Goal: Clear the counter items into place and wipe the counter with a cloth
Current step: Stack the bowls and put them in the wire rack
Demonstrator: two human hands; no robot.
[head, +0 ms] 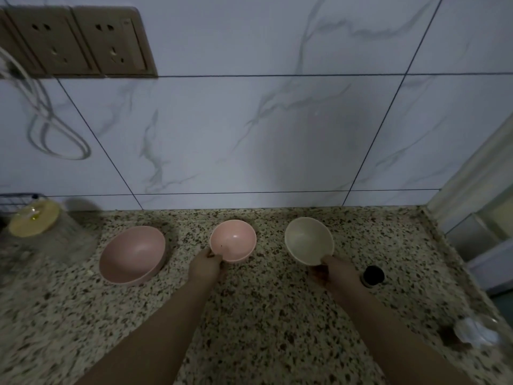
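On the speckled stone counter (263,315) a small pink bowl (234,238) is tilted toward me, and my left hand (205,266) grips its near rim. To its right a cream bowl (308,240) is also tilted, with my right hand (331,269) pinching its near rim. A larger pink bowl (133,254) rests by itself on the counter to the left, touched by neither hand. No cloth can be made out with certainty.
A clear jar with a yellow lid (34,222) stands at the far left. A small dark-capped bottle (373,276) sits just right of my right hand. A pale crumpled thing (476,333) lies near the right edge. Wall sockets (80,40) and a white cable (41,115) hang upper left.
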